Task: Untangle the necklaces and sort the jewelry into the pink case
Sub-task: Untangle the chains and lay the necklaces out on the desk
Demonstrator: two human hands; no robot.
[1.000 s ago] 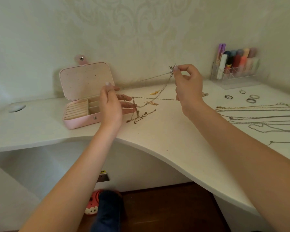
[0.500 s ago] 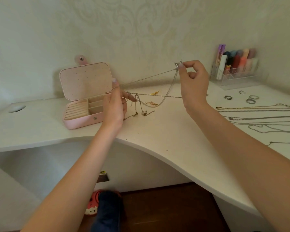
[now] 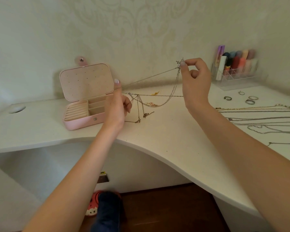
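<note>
The pink case (image 3: 80,123) stands open on the white desk at the left, its lid upright. My left hand (image 3: 118,106) is raised just right of the case and pinches a thin silver chain (image 3: 151,77). That chain runs taut up to my right hand (image 3: 195,81), which pinches its silver pendant (image 3: 179,63) above the desk. More tangled necklaces (image 3: 141,106) hang looped between the two hands, their ends trailing on the desk. A small gold piece (image 3: 155,93) lies behind them.
Several straightened necklaces (image 3: 261,118) lie in rows at the right. Several rings (image 3: 249,99) sit behind them. A clear organiser of cosmetics (image 3: 236,69) stands by the wall. The desk edge (image 3: 157,148) curves inward in front of me. A round hole (image 3: 17,109) is at the far left.
My right hand has lifted the pendant higher and to the right. My left hand rose and shifted toward the case, pulling the chain taut and lifting the tangle partly off the desk.
</note>
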